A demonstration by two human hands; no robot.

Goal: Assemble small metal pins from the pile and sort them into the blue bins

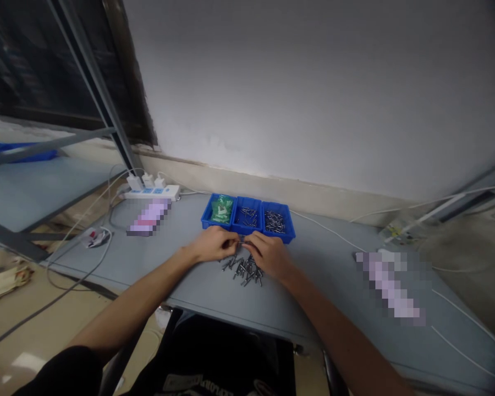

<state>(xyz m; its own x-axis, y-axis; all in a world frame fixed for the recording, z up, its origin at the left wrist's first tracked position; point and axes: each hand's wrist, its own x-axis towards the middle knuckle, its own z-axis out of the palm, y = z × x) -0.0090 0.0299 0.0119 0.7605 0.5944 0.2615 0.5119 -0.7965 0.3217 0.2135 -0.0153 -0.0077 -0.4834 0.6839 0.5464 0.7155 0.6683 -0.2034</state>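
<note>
My left hand [217,243] and my right hand [269,254] meet just in front of the blue bins. Their fingers are pinched together around a small, thin metal piece [242,241] between them. Below the fingertips a loose pile of metal pins or screws [247,270] lies on the grey table [317,297]. Behind my hands, the left blue bin [207,212] holds green and white packets [221,210]. Some thin metal pieces [248,216] lie in the middle bin, and many more [274,221] fill the right one.
A white power strip [171,192] with plugs stands at the back left, a blurred pinkish object [150,216] beside it. Another blurred object [390,286] lies at the right. White cables [330,230] cross the table; metal frames flank it.
</note>
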